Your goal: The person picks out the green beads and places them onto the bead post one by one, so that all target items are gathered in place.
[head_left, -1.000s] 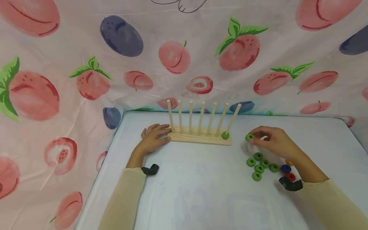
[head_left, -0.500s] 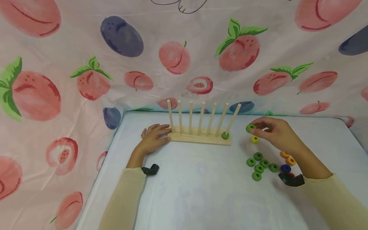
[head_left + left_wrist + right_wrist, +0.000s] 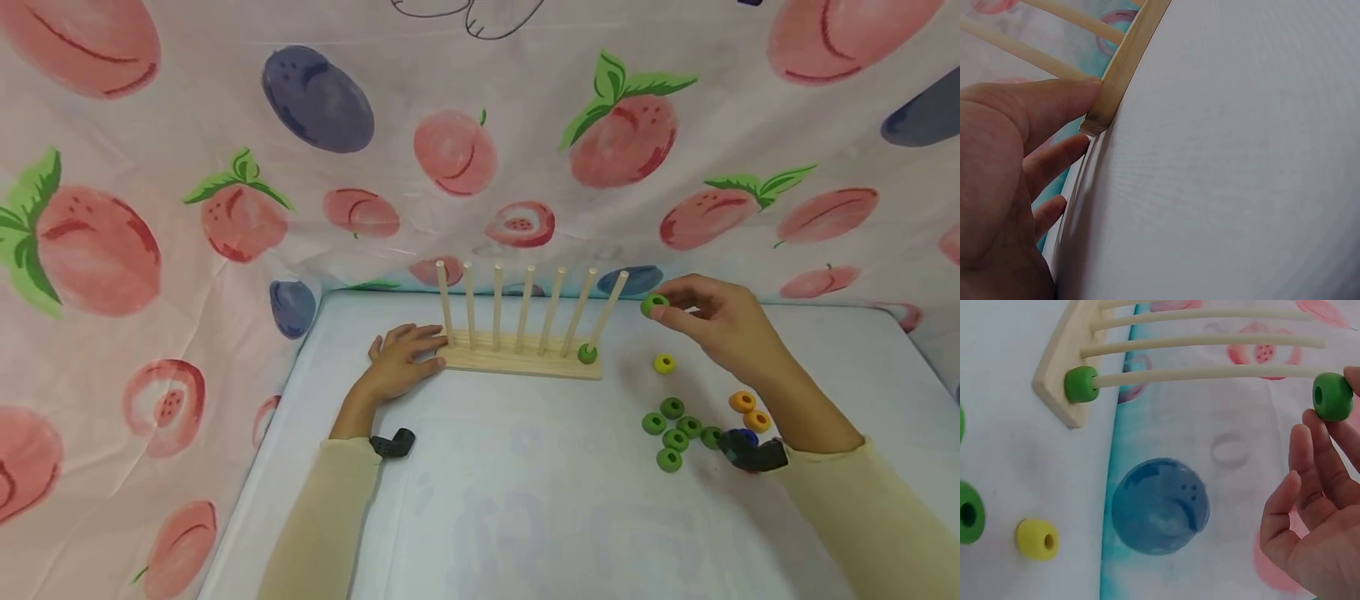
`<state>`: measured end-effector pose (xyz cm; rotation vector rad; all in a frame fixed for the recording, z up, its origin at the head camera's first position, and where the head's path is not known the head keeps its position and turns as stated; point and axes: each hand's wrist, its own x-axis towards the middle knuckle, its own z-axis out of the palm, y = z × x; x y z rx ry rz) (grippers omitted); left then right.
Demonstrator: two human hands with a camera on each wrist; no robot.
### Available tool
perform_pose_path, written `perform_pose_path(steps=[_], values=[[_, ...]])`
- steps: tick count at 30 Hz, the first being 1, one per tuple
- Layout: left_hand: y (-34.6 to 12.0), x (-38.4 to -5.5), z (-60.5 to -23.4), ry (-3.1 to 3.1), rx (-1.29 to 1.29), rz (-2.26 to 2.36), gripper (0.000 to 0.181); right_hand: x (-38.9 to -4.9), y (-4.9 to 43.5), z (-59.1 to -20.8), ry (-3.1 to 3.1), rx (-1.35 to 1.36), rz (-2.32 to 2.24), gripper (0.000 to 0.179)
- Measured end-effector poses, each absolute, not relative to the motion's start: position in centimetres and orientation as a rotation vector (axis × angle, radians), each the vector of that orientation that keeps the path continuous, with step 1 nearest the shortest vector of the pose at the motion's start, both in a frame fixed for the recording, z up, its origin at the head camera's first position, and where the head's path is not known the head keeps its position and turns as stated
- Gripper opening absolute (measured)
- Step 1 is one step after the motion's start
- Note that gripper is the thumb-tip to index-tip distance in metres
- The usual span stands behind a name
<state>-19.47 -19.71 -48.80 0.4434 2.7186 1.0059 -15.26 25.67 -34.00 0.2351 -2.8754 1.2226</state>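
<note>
Higher than a second ago, my right hand (image 3: 716,323) has carried its green bead (image 3: 651,308) up away from the table, bringing a yellow bead (image 3: 661,365) and two orange beads (image 3: 743,402) out from behind it; my left hand (image 3: 397,364) lies where it lay.

Fruit-printed cloth (image 3: 525,150) hangs behind my fingers and also to their left. A white table (image 3: 495,483) spreads beneath both sets. Beige sleeves (image 3: 318,517) run back from my hands. Between them sits the wooden rack (image 3: 517,362), its seven pegs (image 3: 526,308) upright. My left fingers stretch out loosely at its end, the thumb resting on the base. My right thumb and forefinger pinch the green bead in mid-air, near the tip of the closest peg; how far apart in depth, I cannot tell.

Each wrist wears a black device (image 3: 753,456). At the foot of that closest peg, left of my right fingertips, sits a threaded bead (image 3: 587,355). The yellow one lies below those fingertips, six loose green beads (image 3: 675,443) cluster nearer me, and a blue bead (image 3: 748,436) is partly hidden by my wrist's device.
</note>
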Motion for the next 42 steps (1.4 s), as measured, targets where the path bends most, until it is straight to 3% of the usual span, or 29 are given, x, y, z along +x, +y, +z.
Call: perform_pose_path(steps=[22, 42], values=[[-19.6, -19.3, -48.7, 2.731, 0.433, 0.978, 0.049, -17.6, 22.7, -32.3, -2.644, 0.259, 1.431, 0.034], [-19.6, -19.4, -48.8, 2.734, 0.436, 0.977, 0.050, -18.4, 21.7, -34.1, -2.720, 0.292, 1.387, 0.031]])
